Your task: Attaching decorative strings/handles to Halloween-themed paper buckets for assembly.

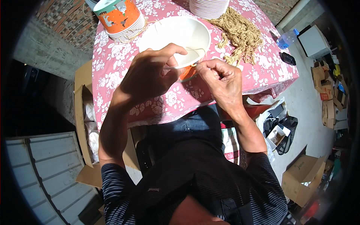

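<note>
A paper bucket [193, 32], white inside and orange outside, lies tilted on the table in front of me. My left hand [155, 71] grips its near rim, thumb and fingers curled at the edge and partly in shadow. Close beside it, at the same rim, my right hand [223, 77] is closed in a pinch on a thin tan cord [198, 50]. Part of the cord runs over the bucket's inside; its end between my fingertips is too small to make out.
A pink flowered cloth [157, 107] covers the table. Stacked orange buckets [120, 18] stand at the far left, with another bucket stack [209, 9] at the back. Tan cords [240, 35] lie heaped on the right, near a plastic bottle [287, 39]. An open carton [84, 123] stands left.
</note>
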Action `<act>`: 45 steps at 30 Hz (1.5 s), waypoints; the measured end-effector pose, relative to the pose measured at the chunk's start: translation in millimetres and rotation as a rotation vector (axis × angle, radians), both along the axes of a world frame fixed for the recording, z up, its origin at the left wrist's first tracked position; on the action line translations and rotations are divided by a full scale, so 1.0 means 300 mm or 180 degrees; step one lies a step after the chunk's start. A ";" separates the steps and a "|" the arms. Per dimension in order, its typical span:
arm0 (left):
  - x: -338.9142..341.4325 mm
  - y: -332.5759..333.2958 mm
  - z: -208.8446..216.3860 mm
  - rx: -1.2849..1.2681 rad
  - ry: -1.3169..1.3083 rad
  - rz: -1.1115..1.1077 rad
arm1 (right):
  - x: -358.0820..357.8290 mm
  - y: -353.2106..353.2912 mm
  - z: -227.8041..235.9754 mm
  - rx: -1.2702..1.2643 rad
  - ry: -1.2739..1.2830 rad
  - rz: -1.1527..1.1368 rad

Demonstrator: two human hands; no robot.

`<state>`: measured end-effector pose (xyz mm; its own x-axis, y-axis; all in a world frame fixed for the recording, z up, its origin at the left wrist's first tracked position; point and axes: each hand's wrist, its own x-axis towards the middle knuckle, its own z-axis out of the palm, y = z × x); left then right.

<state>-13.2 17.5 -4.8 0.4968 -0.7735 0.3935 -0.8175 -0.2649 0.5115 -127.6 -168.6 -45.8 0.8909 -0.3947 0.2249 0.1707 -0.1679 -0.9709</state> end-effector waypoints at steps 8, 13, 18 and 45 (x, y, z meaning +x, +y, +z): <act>-0.002 -0.007 0.006 -0.0008 -0.0111 -0.0061 | -0.004 0.000 -0.005 -0.0161 0.0023 -0.0063; -0.012 -0.018 0.002 -0.0080 -0.0099 -0.0042 | -0.007 0.003 0.002 -0.0277 -0.0016 -0.0066; -0.021 -0.019 0.012 -0.0010 -0.0073 -0.0124 | -0.004 0.003 0.006 -0.0341 -0.0005 -0.0051; 0.018 -0.042 0.013 0.0446 -0.0312 -0.0519 | 0.003 -0.126 0.100 -0.1684 -0.0559 0.0379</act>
<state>-7.8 4.8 -1.0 0.3254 -0.8909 0.3168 -0.8992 -0.1880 0.3950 -126.6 -206.4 -15.9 0.8537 -0.0872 0.5134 0.3695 -0.5932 -0.7152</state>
